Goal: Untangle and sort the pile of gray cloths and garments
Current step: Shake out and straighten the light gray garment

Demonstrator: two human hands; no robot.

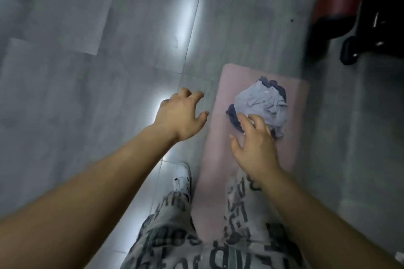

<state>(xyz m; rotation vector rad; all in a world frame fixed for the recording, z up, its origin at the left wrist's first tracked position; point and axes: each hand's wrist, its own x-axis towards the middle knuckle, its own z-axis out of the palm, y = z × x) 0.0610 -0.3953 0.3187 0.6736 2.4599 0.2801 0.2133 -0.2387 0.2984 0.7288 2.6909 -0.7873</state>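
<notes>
Pile of gray cloths (pixel 262 102): crumpled into ball, light gray over darker gray-blue pieces, on far half of pink mat (pixel 216 159). Mat flat on gray tiled floor (pixel 87 61).

Right hand (pixel 255 148): palm down above mat, fingers (pixel 244 121) spread, gripping nothing. Fingertips overlapping near edge of pile; contact not discernible through blur.

Left hand (pixel 179 116): over floor, left of mat, apart from pile. Fingers (pixel 196 95) spread, loosely bent, empty.

White shoe (pixel 182 178) just beside mat edge; lettered trousers (pixel 175 236) below. Red-and-black wheeled object (pixel 349 6) at upper right.
</notes>
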